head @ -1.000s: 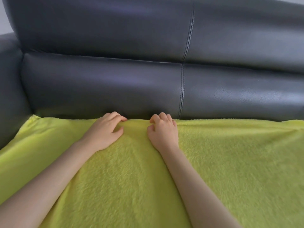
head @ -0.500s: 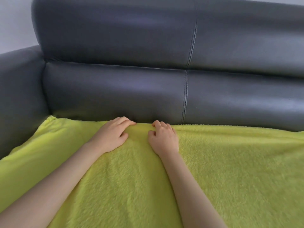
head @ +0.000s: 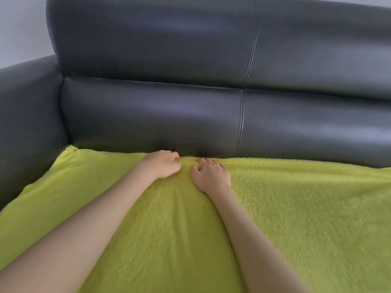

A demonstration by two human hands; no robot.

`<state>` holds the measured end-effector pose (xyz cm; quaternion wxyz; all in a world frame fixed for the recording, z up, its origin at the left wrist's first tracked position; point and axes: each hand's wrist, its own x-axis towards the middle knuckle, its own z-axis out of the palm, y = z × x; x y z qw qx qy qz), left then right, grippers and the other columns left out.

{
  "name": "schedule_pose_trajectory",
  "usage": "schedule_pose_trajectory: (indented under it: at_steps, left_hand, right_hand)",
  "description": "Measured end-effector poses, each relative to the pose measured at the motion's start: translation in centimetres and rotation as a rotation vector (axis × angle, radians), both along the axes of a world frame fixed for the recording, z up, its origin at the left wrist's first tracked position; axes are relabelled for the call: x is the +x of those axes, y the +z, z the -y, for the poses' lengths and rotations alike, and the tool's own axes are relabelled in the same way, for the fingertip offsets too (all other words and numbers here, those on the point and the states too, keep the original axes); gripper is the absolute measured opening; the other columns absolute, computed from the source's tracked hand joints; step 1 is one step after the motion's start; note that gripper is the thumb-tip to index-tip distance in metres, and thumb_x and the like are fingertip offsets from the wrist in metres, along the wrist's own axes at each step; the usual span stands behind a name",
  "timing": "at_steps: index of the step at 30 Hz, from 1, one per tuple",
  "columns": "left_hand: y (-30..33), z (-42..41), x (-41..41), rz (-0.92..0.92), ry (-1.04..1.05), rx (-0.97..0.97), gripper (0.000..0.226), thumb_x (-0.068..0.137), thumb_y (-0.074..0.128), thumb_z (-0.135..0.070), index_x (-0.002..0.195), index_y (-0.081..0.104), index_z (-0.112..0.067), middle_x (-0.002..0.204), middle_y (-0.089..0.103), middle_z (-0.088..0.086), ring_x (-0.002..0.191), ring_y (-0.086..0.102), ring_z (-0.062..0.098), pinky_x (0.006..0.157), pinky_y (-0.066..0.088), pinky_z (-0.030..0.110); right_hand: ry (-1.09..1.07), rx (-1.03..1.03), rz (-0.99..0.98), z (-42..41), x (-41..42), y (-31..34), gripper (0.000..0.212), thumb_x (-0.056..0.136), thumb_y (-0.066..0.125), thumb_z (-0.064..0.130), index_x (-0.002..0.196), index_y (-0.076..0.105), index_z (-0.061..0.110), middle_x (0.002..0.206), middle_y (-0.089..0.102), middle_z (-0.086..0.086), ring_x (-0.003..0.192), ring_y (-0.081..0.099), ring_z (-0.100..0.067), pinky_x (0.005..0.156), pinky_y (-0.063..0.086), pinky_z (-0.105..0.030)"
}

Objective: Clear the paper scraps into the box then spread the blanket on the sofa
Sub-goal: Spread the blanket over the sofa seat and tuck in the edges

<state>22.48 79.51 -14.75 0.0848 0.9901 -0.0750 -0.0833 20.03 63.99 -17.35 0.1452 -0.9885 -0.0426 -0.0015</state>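
A fluffy yellow-green blanket (head: 296, 208) lies spread over the seat of a dark grey leather sofa (head: 169, 113). Its far edge runs along the foot of the backrest. My left hand (head: 163, 164) rests at that far edge with fingers curled, pinching the blanket's edge. My right hand (head: 211, 174) lies close beside it with fingers bent onto the same edge. A shallow fold runs toward me between the two forearms. No paper scraps or box are in view.
The sofa's left armrest (head: 27, 123) rises beside the blanket's left corner. The tall backrest with a vertical seam (head: 241, 123) stands right behind my hands. A pale wall (head: 21, 28) shows at the upper left.
My view has shifted so the sofa sits further right and lower in frame. Both hands stayed at the blanket's far edge, the left fingers curling tighter on it.
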Motion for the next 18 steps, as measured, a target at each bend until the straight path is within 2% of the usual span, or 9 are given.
schedule_pose_trajectory:
  at_steps: [2,4,6,8,13,18]
  left_hand:
    - [0.6,0.7,0.7,-0.036,0.026,0.075,0.050,0.095,0.026,-0.042,0.136,0.048,-0.024,0.137,0.051,0.001,0.121,0.049,0.024,0.086,0.042,0.035]
    - [0.1,1.2,1.1,-0.030,0.034,0.141,0.054,0.096,0.021,-0.045,0.134,0.050,-0.022,0.137,0.052,0.003,0.123,0.049,0.025,0.085,0.040,0.035]
    - [-1.0,1.8,1.2,0.016,0.041,0.194,0.054,0.097,0.020,-0.044,0.136,0.048,-0.018,0.139,0.050,0.006,0.128,0.046,0.025,0.094,0.036,0.037]
    - [-2.0,2.3,1.1,0.078,0.054,0.220,0.052,0.097,0.022,-0.041,0.134,0.049,-0.015,0.138,0.051,0.007,0.128,0.044,0.025,0.103,0.031,0.039]
    - [-3.1,1.5,0.7,0.153,0.058,0.062,0.051,0.098,0.022,-0.045,0.125,0.055,-0.016,0.133,0.054,0.005,0.126,0.045,0.023,0.105,0.028,0.041]
    - [-3.5,0.9,0.2,0.212,0.081,-0.100,0.047,0.096,0.035,-0.042,0.131,0.054,-0.017,0.132,0.056,0.004,0.124,0.048,0.024,0.101,0.033,0.035]
  right_hand:
    - [-0.017,-0.056,-0.082,-0.5,0.7,0.9,0.052,0.097,0.024,0.034,0.140,0.043,0.013,0.145,0.044,-0.007,0.134,0.039,-0.024,0.107,0.029,-0.036]
    - [-0.048,-0.114,-0.174,-1.0,1.7,1.9,0.053,0.097,0.022,0.036,0.139,0.045,0.014,0.142,0.047,-0.008,0.130,0.042,-0.026,0.097,0.034,-0.036]
    - [-0.071,-0.170,-0.266,-1.6,2.5,2.9,0.053,0.097,0.021,0.038,0.136,0.049,0.016,0.137,0.052,-0.008,0.125,0.048,-0.026,0.086,0.034,-0.035]
    - [-0.079,-0.213,-0.328,-1.8,2.7,3.4,0.056,0.097,0.020,0.043,0.136,0.050,0.017,0.137,0.053,-0.006,0.124,0.049,-0.025,0.082,0.032,-0.033]
    - [-0.096,-0.159,-0.341,-1.7,2.5,3.1,0.057,0.098,0.019,0.042,0.139,0.047,0.016,0.139,0.051,-0.007,0.127,0.047,-0.026,0.085,0.031,-0.035]
    - [-0.061,-0.120,-0.182,-1.3,2.2,1.3,0.058,0.097,0.018,0.040,0.141,0.045,0.015,0.144,0.046,-0.008,0.134,0.039,-0.025,0.104,0.030,-0.036]
